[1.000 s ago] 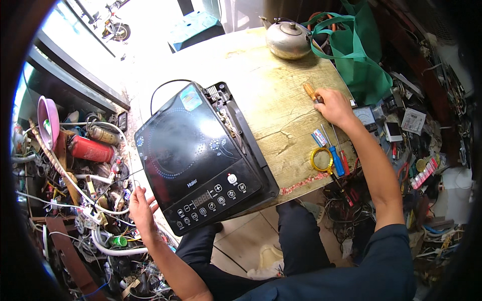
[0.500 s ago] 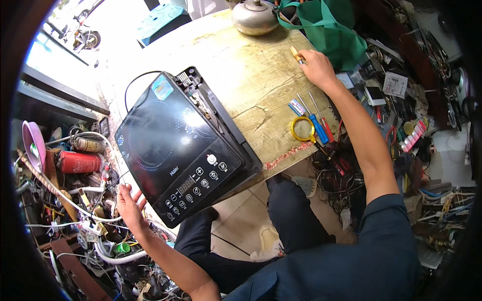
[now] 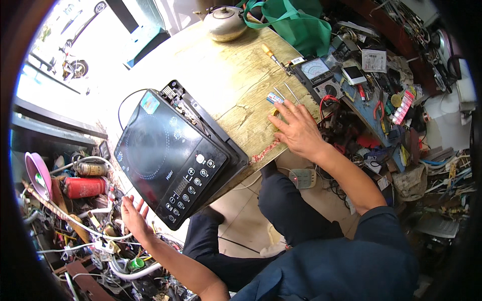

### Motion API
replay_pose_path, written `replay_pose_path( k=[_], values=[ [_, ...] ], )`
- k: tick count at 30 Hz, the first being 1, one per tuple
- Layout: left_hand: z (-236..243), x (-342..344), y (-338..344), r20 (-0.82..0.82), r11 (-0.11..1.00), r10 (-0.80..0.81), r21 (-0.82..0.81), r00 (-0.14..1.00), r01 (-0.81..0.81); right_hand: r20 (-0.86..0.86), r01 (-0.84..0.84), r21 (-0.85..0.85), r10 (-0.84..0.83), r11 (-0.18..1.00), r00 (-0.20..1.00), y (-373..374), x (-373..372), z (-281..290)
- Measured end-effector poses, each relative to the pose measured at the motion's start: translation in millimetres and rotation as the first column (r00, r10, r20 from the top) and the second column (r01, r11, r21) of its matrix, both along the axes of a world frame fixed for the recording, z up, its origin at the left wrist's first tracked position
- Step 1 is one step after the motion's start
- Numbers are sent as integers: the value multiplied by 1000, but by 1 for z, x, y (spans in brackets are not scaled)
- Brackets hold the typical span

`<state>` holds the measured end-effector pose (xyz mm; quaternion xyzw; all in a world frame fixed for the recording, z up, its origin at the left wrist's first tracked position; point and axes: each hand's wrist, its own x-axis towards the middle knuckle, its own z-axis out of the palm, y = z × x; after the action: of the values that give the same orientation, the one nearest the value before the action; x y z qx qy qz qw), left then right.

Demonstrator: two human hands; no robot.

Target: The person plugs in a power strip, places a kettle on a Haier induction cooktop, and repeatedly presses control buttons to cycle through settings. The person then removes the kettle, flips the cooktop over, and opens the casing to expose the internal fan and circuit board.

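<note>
A black induction cooker (image 3: 150, 135) lies on the wooden table (image 3: 241, 65), its glass top shifted from the base. Along the far right side, inner parts and the black base (image 3: 218, 128) show. My left hand (image 3: 134, 218) is beside the cooker's near left corner, fingers apart; I cannot tell if it touches the edge. Over hand tools at the table's right edge, my right hand (image 3: 299, 131) spreads its fingers. Two thin metal shafts (image 3: 292, 93) and a blue-and-white piece (image 3: 274, 98) stick out beyond it; their handles are hidden. Farther off lies a yellow-handled screwdriver (image 3: 268, 50).
An analog multimeter (image 3: 316, 72) sits at the table's right edge. A metal kettle (image 3: 225, 23) and a green bag (image 3: 291, 25) are at the back. Cluttered parts lie on both sides, with a red cylinder (image 3: 85, 187) and a pink basin (image 3: 38, 173) at left.
My right hand has let go of the yellow-handled screwdriver, left on the table, and come nearer over the other tools. The view has shifted, bringing the multimeter into sight. My left hand stays by the cooker.
</note>
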<state>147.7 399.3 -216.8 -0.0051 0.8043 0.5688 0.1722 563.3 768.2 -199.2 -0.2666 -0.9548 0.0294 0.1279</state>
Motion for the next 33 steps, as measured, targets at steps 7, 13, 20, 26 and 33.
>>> replay_pose_path(
  k=[7, 13, 20, 26, 33],
  values=[
    [7, 4, -3, 1, 999, 7, 37, 1000, -7, -17, 95, 94, -94, 991, 995, 20, -6, -20],
    [13, 6, -3, -8, 999, 3, 34, 1000, -2, -7, 202, 163, -204, 966, 979, 44, -2, -30],
    [9, 7, -4, -3, 999, -20, 39, 1000, 20, -27, 271, 184, -271, 945, 962, 47, -8, -29],
    [7, 6, -6, 6, 998, -52, 24, 999, 52, -97, 178, 170, -164, 969, 982, 39, -38, -11],
    [4, 15, 1, 105, 985, -173, -7, 979, 175, -297, 54, -233, -124, 971, 947, 27, -86, -24]
  ],
)
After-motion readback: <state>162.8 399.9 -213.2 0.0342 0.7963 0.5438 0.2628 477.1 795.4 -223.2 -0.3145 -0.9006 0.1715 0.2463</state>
